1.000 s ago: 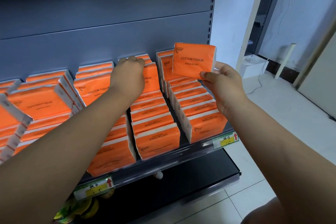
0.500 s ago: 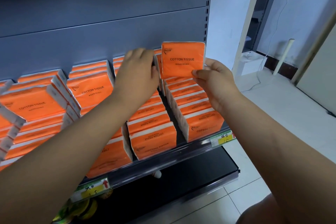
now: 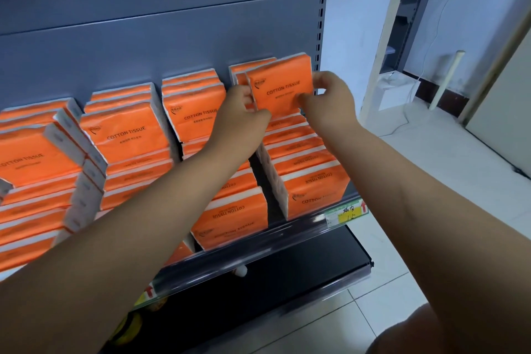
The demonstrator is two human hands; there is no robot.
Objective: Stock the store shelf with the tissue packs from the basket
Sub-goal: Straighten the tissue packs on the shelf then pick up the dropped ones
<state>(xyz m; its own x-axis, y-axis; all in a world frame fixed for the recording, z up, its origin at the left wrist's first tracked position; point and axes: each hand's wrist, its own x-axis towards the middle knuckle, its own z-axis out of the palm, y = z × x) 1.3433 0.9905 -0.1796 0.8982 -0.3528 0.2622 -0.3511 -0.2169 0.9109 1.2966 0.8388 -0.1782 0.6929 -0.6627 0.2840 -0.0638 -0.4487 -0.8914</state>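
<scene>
On the head camera I see the right hand (image 3: 330, 100) pinching the right edge of the tissue pack (image 3: 280, 86), thumb on its orange face. The left hand (image 3: 244, 116) curls round the pack's lower left corner. The pack stands upright at the back of the rightmost row (image 3: 310, 178) on the shelf (image 3: 287, 236), touching the packs behind it.

The orange packs (image 3: 135, 135) each read "COTTON TISSUE" in dark letters. The yellow price tag (image 3: 349, 214) bears unreadable handwriting.

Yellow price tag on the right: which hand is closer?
Right. The right hand grips a tissue pack above the tag; the left hand is farther left.
</scene>
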